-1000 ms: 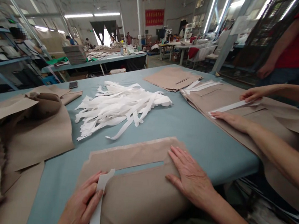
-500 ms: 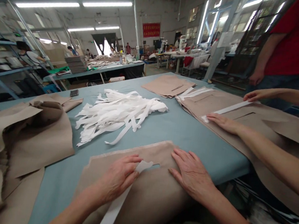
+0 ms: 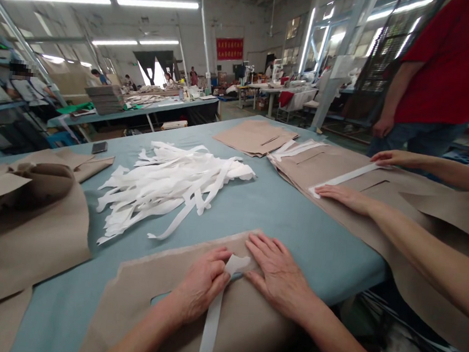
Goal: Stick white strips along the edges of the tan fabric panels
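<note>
My left hand [image 3: 201, 283] pinches a white strip [image 3: 210, 328] near its upper end, close to a slit in a beige fabric panel [image 3: 137, 277]. The strip's short free end sticks out past my fingertips, and its long tail hangs down over the panel toward me. My right hand [image 3: 278, 274] lies flat at the panel's top right corner, fingers stretched out, thumb beside the strip's end. Left of my left hand, another slit shows the blue tabletop through the panel. A loose pile of white strips [image 3: 175, 184] lies just beyond the panel.
To the right, a co-worker's hands [image 3: 344, 197] hold a white strip along stacked beige panels [image 3: 336, 158]. Draped beige fabric [image 3: 47, 224] covers the table's left side. A flat beige stack [image 3: 250, 136] and a phone [image 3: 99, 147] lie farther back. A person in red [image 3: 447, 69] stands at right.
My left hand has moved right with the white strip, nearer my right hand. A slit to its left now shows. The camera view has shifted slightly.
</note>
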The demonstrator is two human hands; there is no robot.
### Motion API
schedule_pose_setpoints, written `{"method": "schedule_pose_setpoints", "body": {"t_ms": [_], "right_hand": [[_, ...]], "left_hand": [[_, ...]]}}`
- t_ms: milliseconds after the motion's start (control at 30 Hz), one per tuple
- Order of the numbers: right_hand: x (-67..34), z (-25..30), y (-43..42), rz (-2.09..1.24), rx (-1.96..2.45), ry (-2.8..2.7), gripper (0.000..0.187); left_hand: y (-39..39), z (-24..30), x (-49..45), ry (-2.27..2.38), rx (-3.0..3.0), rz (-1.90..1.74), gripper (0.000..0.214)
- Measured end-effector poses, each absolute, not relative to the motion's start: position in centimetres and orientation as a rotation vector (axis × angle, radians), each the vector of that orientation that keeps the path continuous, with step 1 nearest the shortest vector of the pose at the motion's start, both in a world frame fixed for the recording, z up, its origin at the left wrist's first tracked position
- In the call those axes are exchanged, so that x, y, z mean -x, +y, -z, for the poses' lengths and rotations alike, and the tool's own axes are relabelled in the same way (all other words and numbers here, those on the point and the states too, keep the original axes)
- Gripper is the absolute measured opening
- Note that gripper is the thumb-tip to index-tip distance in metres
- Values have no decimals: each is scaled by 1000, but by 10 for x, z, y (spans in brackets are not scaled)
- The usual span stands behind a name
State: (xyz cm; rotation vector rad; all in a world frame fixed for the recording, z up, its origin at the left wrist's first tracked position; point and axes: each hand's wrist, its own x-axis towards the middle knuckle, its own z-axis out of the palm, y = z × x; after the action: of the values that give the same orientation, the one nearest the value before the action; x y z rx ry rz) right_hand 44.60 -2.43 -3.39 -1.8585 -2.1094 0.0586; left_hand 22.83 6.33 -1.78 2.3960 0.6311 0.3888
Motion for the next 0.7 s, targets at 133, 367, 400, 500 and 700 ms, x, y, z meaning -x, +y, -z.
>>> {"method": "schedule_pose_setpoints", "body": {"t_ms": [133,367,400,500,700], "right_hand": [[-450,34,-23,-57,1874,-2080,59],[-454,30,-28,-185,1804,-2017,56],[-457,30,-28,-209,1763,-1978,55],[-473,31,-27,-226,1672,-1750,45],[-499,28,-1,-102,1833,-1674,35]], "left_hand": [[69,15,-220,714,-2399,-427,27],[73,21,-204,859,-2430,-466,29],[73,23,-203,883,-2449,-467,28],[73,29,-201,904,-2523,-482,27],[74,30,-202,915,-2608,-478,27]]}}
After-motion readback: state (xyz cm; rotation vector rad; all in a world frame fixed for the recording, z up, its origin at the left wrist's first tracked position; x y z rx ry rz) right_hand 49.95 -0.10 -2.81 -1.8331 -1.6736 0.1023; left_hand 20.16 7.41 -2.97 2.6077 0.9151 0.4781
